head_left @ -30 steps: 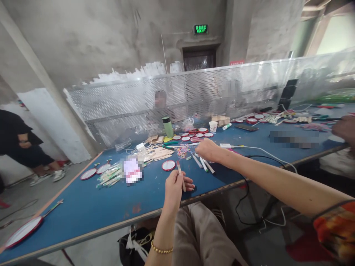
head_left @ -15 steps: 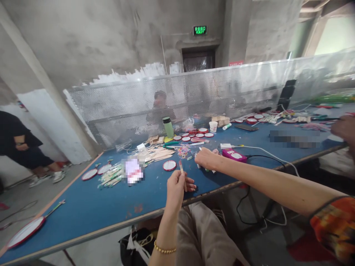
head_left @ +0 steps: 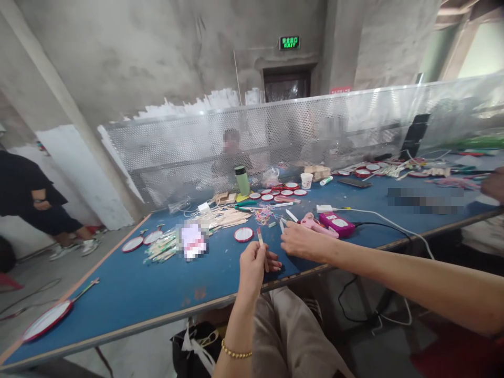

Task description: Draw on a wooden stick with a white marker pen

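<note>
My left hand (head_left: 254, 260) is closed around a flat wooden craft stick (head_left: 260, 237) with a reddish tip, held upright above the near table edge. To its right, my right hand (head_left: 305, 242) has its fingers pressed together near the tabletop. A small whitish tip (head_left: 282, 226) shows at these fingers; what it belongs to is hidden. Just beyond the right hand lies a pink glue gun (head_left: 317, 226), with a white pen-like piece (head_left: 292, 216) beside it. One round red-rimmed disc (head_left: 243, 234) lies behind the left hand.
Wooden sticks (head_left: 230, 216), coloured rubber bands (head_left: 264, 214) and more red-rimmed discs (head_left: 300, 192) cover the back. A green bottle (head_left: 242, 181), paper cup (head_left: 306, 181) and magenta box (head_left: 337, 224) with cables stand around. A perforated metal screen (head_left: 177, 152) borders the table (head_left: 157, 299).
My right hand has drawn slightly nearer and lower, uncovering the pink glue gun. The left hand keeps its hold on the craft stick. The whole view has shifted a little.
</note>
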### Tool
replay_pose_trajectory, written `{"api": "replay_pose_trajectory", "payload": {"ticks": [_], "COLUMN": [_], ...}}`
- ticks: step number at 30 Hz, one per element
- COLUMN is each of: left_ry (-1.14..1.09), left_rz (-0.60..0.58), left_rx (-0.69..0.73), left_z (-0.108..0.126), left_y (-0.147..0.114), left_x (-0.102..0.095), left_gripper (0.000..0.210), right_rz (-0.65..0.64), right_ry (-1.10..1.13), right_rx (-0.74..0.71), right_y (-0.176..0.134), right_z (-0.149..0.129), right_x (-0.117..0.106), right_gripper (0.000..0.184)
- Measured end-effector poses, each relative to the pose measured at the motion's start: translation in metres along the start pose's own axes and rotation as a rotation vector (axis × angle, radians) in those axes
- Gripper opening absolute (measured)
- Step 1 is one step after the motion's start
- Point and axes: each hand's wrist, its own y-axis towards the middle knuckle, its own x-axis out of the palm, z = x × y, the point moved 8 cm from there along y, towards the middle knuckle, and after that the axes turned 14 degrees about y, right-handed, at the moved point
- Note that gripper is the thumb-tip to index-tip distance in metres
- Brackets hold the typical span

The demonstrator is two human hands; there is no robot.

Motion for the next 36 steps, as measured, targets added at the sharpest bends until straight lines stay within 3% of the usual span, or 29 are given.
{"api": "replay_pose_trajectory", "payload": {"ticks": [3, 5, 8, 10, 12, 14, 17, 19, 21, 26, 30, 36], "left_ry": [-0.004, -0.012, -0.025, -0.031, -0.033, -0.029, -0.018, -0.006, -0.002, -0.096, -0.129, -0.115], "left_rz": [0.009, 0.018, 0.029, 0.027, 0.022, 0.021, -0.002, -0.038, -0.080, -0.191, -0.180, -0.170], "left_rx": [0.002, 0.006, 0.020, 0.026, 0.021, 0.005, -0.015, -0.019, -0.022, -0.061, -0.079, -0.031], "left_z": [0.000, 0.000, 0.001, 0.001, 0.001, -0.001, -0.003, -0.003, -0.003, -0.006, -0.009, -0.003], "left_y": [-0.001, -0.002, -0.004, -0.003, -0.002, 0.000, 0.003, 0.004, 0.005, 0.007, 0.009, 0.004], "left_x": [-0.001, -0.002, -0.002, -0.001, 0.000, 0.001, 0.003, 0.006, 0.010, 0.025, 0.028, 0.026], "left_gripper": [0.039, 0.039, 0.039, 0.040, 0.042, 0.044, 0.044, 0.042, 0.041, 0.047, 0.044, 0.043], "right_rz": [-0.006, 0.130, 0.547, 0.907, 1.161, 1.259, 1.332, 1.401, 1.393, 1.311, 1.250, 1.178], "right_ry": [-0.035, 0.006, 0.297, 0.625, 1.043, 1.499, 1.967, 2.116, 2.174, 1.946, 1.771, 1.681], "right_rx": [-0.103, -0.121, 0.009, 0.242, 0.425, 0.494, 0.509, 0.522, 0.490, 0.484, 0.540, 0.612], "right_y": [-0.006, -0.014, -0.040, -0.070, -0.093, -0.095, -0.080, -0.067, -0.052, -0.032, -0.029, -0.034], "right_z": [-0.006, -0.002, 0.028, 0.063, 0.087, 0.093, 0.079, 0.066, 0.054, 0.040, 0.034, 0.024], "right_x": [-0.009, -0.034, -0.089, -0.111, -0.101, -0.070, -0.022, 0.001, 0.010, 0.002, 0.000, 0.004], "right_gripper": [0.013, 0.012, 0.013, 0.015, 0.021, 0.030, 0.033, 0.032, 0.032, 0.027, 0.024, 0.021]}}
